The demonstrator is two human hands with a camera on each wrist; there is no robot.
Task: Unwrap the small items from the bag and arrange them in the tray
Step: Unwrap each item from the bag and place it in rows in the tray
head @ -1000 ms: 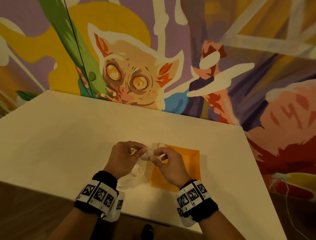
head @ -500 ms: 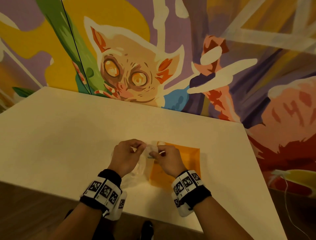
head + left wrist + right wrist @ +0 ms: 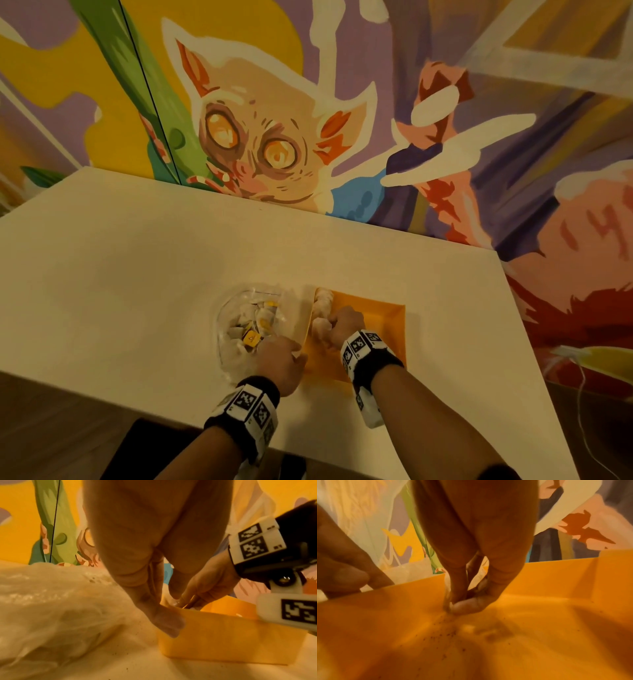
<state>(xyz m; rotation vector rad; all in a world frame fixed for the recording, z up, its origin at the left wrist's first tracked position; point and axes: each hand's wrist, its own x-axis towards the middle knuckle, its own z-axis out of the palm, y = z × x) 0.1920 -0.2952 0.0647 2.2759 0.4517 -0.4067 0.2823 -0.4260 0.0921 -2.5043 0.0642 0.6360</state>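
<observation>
Pale unwrapped item [image 3: 320,324] pinched by right hand [image 3: 346,325]: seat against left wall of orange plastic tray [image 3: 394,315]; left hand [image 3: 281,359] steadies rim, grip unclear.

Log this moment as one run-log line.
left hand: holds tray wall | right hand: sets pale item in tray | bag: beside tray

There is one orange tray [image 3: 394,310] and one clear plastic bag [image 3: 227,310] on one white table [image 3: 120,274]. Two hands are in view, the left hand [image 3: 279,365] and the right hand [image 3: 346,323], and each wrist carries one marker band. The wrapped small items [image 3: 257,318] inside the bag are many and overlap, so I cannot count them exactly; some unwrapped pieces [image 3: 322,301] lie at the tray's left wall, their number also unclear.
</observation>
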